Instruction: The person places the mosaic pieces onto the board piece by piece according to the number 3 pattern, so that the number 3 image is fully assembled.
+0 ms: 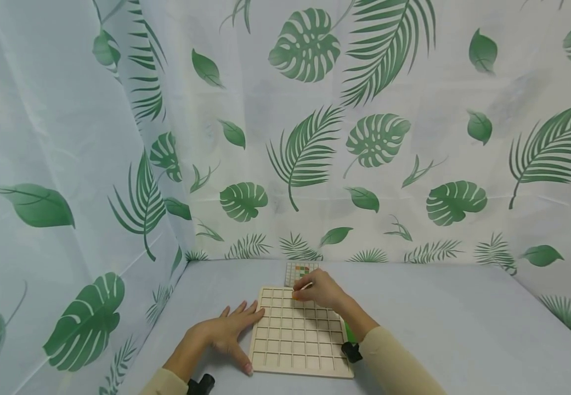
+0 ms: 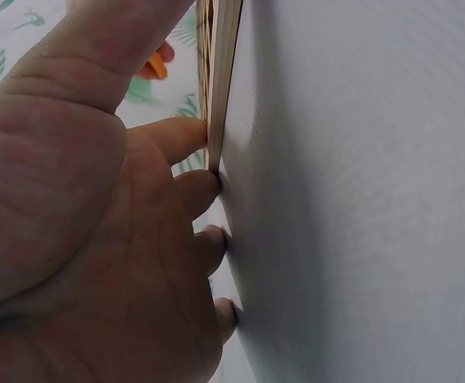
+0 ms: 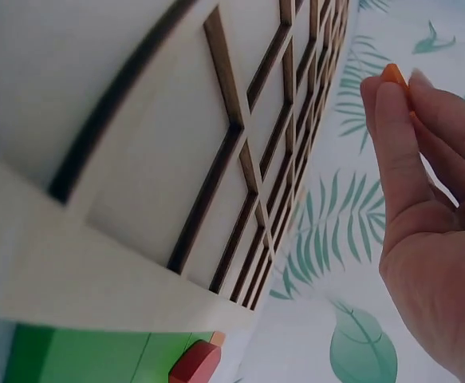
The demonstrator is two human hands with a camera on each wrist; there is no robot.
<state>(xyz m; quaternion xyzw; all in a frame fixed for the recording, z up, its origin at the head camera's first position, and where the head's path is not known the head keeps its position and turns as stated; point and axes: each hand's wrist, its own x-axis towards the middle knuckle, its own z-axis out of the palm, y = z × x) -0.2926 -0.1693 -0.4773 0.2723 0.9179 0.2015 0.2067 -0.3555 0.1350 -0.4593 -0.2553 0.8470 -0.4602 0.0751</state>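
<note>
A pale wooden grid board (image 1: 299, 332) with square cells lies on the table. My right hand (image 1: 318, 289) is above its far edge and pinches a small orange piece (image 3: 395, 75) between thumb and fingers; most of the piece is hidden by the fingertips. At the board's left side, my left hand (image 1: 231, 332) is spread, its fingers straight. In the left wrist view its fingertips (image 2: 196, 191) rest along the board's edge and the table. Behind the board lies a small grid card (image 1: 292, 269) with colored squares, partly covered by the right hand.
Green pieces (image 3: 88, 351) and a red piece (image 3: 196, 363) sit beside the board's right edge, mostly behind my right forearm in the head view. White cloth with green leaves (image 1: 290, 153) hangs behind the table (image 1: 463, 318) and along the left.
</note>
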